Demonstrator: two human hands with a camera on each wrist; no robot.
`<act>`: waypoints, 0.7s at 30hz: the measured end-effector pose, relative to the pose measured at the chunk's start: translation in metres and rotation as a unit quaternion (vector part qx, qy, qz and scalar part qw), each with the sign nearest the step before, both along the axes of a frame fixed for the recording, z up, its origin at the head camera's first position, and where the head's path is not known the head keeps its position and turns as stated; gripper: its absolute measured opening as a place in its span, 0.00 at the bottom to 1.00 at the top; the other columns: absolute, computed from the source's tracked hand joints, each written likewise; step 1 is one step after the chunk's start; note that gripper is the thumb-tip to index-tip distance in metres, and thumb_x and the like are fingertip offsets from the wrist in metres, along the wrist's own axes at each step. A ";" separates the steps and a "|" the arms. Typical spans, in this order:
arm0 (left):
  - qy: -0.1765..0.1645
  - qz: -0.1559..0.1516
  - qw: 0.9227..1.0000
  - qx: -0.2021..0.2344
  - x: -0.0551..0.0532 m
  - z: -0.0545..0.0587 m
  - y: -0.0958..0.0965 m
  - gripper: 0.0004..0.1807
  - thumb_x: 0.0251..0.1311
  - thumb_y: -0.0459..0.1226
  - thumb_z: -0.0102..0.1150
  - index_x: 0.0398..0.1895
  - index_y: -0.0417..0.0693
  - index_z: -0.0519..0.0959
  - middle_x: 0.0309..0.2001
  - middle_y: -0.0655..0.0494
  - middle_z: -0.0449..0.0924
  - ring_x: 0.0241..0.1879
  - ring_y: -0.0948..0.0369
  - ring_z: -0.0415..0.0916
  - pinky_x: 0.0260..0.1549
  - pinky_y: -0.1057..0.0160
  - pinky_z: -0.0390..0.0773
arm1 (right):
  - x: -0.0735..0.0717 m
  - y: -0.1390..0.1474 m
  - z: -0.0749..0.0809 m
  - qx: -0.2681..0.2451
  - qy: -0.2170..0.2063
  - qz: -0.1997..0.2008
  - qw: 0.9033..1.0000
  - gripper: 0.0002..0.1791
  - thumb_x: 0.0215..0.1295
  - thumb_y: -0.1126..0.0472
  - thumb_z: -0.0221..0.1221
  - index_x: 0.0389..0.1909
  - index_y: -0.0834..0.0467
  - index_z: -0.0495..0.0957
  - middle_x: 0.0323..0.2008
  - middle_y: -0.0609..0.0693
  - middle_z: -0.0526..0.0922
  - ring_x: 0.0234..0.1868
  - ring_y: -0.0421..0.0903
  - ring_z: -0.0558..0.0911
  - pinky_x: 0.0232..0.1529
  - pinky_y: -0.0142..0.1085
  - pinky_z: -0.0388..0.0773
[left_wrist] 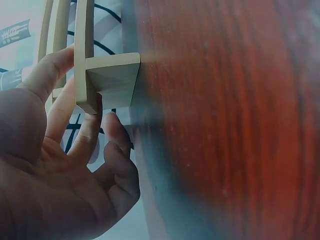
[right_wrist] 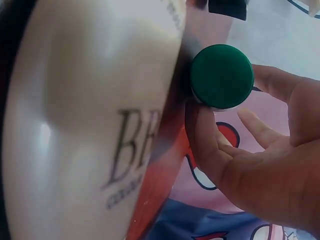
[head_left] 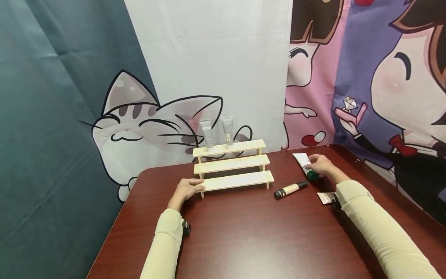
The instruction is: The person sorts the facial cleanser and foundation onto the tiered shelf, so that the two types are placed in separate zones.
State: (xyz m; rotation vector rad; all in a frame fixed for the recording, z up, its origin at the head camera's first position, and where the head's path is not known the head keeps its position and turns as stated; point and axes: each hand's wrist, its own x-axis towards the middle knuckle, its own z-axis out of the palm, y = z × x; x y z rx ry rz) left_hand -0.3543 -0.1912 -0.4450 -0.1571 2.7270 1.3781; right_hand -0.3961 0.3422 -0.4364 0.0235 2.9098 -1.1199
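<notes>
My left hand (head_left: pixel 188 188) is at the left end of a three-step wooden display rack (head_left: pixel 237 181) and grips its lowest plank. The left wrist view shows fingers on both sides of that plank (left_wrist: pixel 83 60), near its end support. Two upright grey tubes, one (head_left: pixel 207 135) left of the other (head_left: pixel 228 131), stand on the top step. On the right, my right hand (head_left: pixel 320 164) holds a white tube with a green cap (head_left: pixel 312 176), its cap toward me. Thumb and fingers lie around the tube just behind the cap (right_wrist: pixel 222 76) in the right wrist view.
A black tube with a cream label (head_left: pixel 290 190) lies between rack and right hand. Near my right wrist lies a small pale tube (head_left: pixel 325 198); a large pale one with dark lettering (right_wrist: pixel 90 120) fills the right wrist view's left. Printed curtains (head_left: pixel 223 58) hang behind the red-brown table (head_left: pixel 237 240).
</notes>
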 end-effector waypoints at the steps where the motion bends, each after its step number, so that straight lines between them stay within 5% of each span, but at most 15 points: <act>1: 0.000 0.000 1.000 0.000 0.000 0.000 0.000 0.19 0.52 0.42 0.75 0.50 0.55 0.87 0.55 0.45 0.80 0.20 0.62 0.67 0.20 0.65 0.69 | 0.000 0.000 0.000 0.000 -0.001 0.001 1.000 0.33 0.62 0.58 0.63 0.64 0.71 0.66 0.59 0.78 0.67 0.46 0.63 0.75 0.27 0.41 0.83; 8: 0.000 -0.001 1.000 -0.003 -0.001 0.001 -0.001 0.20 0.52 0.42 0.75 0.50 0.55 0.87 0.51 0.46 0.81 0.20 0.62 0.68 0.20 0.65 0.69 | -0.004 -0.002 0.000 0.003 -0.008 0.000 1.000 0.34 0.62 0.57 0.64 0.64 0.70 0.67 0.60 0.78 0.67 0.47 0.64 0.74 0.28 0.43 0.83; 15: -0.009 0.002 1.000 -0.009 -0.007 0.000 -0.002 0.20 0.52 0.42 0.76 0.50 0.57 0.88 0.33 0.53 0.81 0.16 0.62 0.66 0.15 0.65 0.63 | -0.005 -0.007 0.001 -0.001 -0.029 -0.001 1.000 0.36 0.61 0.55 0.64 0.66 0.68 0.65 0.61 0.76 0.65 0.47 0.63 0.74 0.29 0.44 0.84; 21: -0.012 -0.001 1.000 -0.004 -0.009 -0.002 -0.001 0.20 0.52 0.41 0.75 0.51 0.56 0.87 0.36 0.50 0.83 0.15 0.61 0.67 0.15 0.66 0.63 | -0.007 -0.009 0.003 0.010 -0.033 0.002 0.999 0.35 0.61 0.57 0.63 0.66 0.68 0.66 0.61 0.76 0.65 0.50 0.64 0.74 0.32 0.46 0.83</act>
